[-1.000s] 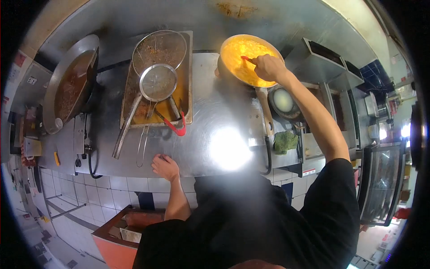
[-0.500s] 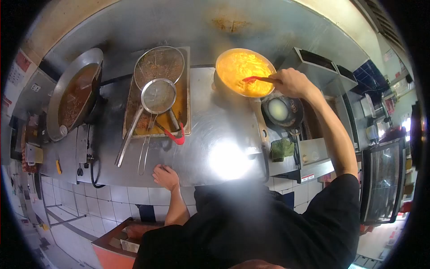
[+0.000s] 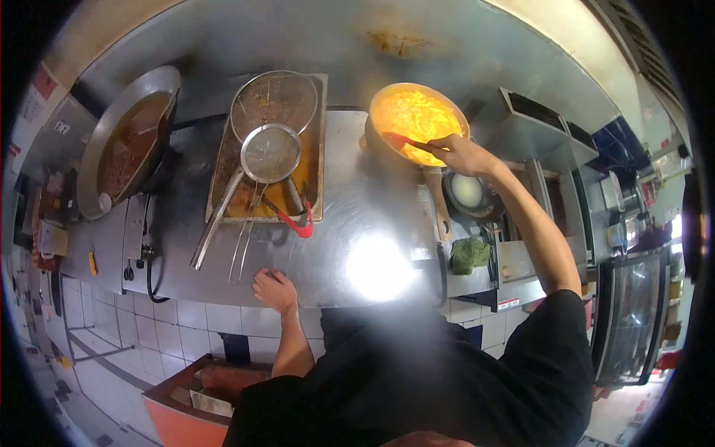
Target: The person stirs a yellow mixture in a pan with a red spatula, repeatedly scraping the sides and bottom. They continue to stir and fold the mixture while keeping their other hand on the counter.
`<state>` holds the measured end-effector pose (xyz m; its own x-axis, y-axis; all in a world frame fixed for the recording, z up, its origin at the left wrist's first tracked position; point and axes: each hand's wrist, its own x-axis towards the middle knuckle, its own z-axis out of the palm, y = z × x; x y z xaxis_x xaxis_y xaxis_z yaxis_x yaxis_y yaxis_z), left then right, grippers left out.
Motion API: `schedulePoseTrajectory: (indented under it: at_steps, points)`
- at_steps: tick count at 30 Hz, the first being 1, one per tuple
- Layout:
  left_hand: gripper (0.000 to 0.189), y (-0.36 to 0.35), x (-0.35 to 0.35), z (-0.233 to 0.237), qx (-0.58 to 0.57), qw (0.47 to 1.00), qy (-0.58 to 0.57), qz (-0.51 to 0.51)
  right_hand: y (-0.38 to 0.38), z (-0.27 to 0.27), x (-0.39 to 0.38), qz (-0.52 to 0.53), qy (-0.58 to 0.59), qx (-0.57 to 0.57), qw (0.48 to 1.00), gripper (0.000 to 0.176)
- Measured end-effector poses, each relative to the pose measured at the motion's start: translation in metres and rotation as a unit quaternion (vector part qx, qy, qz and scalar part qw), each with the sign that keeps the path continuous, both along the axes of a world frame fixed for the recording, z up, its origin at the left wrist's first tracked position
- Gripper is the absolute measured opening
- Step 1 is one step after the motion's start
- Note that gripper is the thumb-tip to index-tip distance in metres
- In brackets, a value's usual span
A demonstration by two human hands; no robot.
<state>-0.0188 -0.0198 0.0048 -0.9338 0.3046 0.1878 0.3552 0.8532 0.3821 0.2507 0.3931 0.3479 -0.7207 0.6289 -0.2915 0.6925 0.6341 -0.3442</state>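
My right hand [image 3: 463,154] grips the dark handle of a red-headed spatula [image 3: 400,139]. The spatula's head dips into bright yellow egg mixture [image 3: 428,112] at the near left side of a light-coloured frying pan [image 3: 377,127]. At the counter's front edge my left hand [image 3: 275,290] rests with its fingers curled in, and no object shows in it. The nearest thing to it is a thin wire utensil [image 3: 242,253], which leans out from a metal tray without touching the hand.
The tray [image 3: 321,149] of oily liquid carries two strainers, a large mesh one [image 3: 274,104] and a smaller one [image 3: 270,153], and a red-tipped utensil [image 3: 304,229]. A large wok [image 3: 89,167] stands left. Right are a small dark pan [image 3: 488,203] and a green cloth [image 3: 470,255].
My right hand has drawn the spatula's head leftward and slightly nearer through the egg mixture. My left hand stays at the counter edge. The whole view has shifted slightly.
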Motion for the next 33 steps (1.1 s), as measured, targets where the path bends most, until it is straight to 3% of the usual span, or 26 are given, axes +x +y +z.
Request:
schedulePoseTrajectory:
  at_steps: [4,6,7,8,9,10,12,15,20,23,30,33]
  points:
    - [0.032,0.002,0.0,0.008,0.01,1.0,-0.023,-0.004,0.035,-0.038,-0.024,-0.014,0.068,0.022,0.997,0.047]
    - [0.032,0.002,-0.001,0.008,0.006,0.999,-0.033,0.0,0.04,-0.041,-0.042,-0.154,0.064,-0.056,0.984,0.049]
    - [0.032,0.002,-0.001,0.007,0.011,1.0,-0.02,-0.006,0.052,-0.058,-0.044,-0.117,0.093,0.012,0.989,0.046]
    - [0.032,0.001,-0.001,0.004,0.015,1.0,-0.006,-0.011,0.068,-0.072,-0.045,-0.113,0.093,0.011,0.989,0.046]
    - [0.032,0.001,-0.002,0.001,0.014,1.0,-0.007,-0.008,0.079,-0.081,-0.047,-0.062,0.063,0.109,0.99,0.044]
    - [0.027,0.002,-0.002,-0.002,0.018,1.0,0.01,-0.008,0.068,-0.072,-0.053,-0.011,0.031,0.203,0.979,0.042]
    - [0.024,0.0,-0.002,-0.006,0.015,1.0,0.024,-0.011,0.054,-0.054,-0.058,-0.059,-0.041,0.202,0.977,0.035]
    - [0.025,0.001,-0.004,-0.008,0.012,1.0,0.018,-0.014,0.059,-0.053,-0.05,0.02,-0.13,0.269,0.954,0.035]
    - [0.024,0.002,-0.002,-0.006,0.019,0.999,0.029,-0.006,0.052,-0.036,-0.017,0.069,-0.117,0.265,0.955,0.055]
    - [0.024,0.002,-0.003,-0.006,0.026,0.999,0.039,-0.005,0.046,-0.032,0.004,0.06,-0.19,0.244,0.949,0.07]
    - [0.025,0.002,-0.004,-0.008,0.015,0.999,0.035,-0.005,-0.003,0.0,0.031,0.08,-0.143,0.242,0.956,0.069]
    - [0.025,-0.001,-0.004,-0.011,0.006,0.999,0.03,-0.008,-0.015,0.041,0.023,0.069,-0.239,0.234,0.94,0.067]
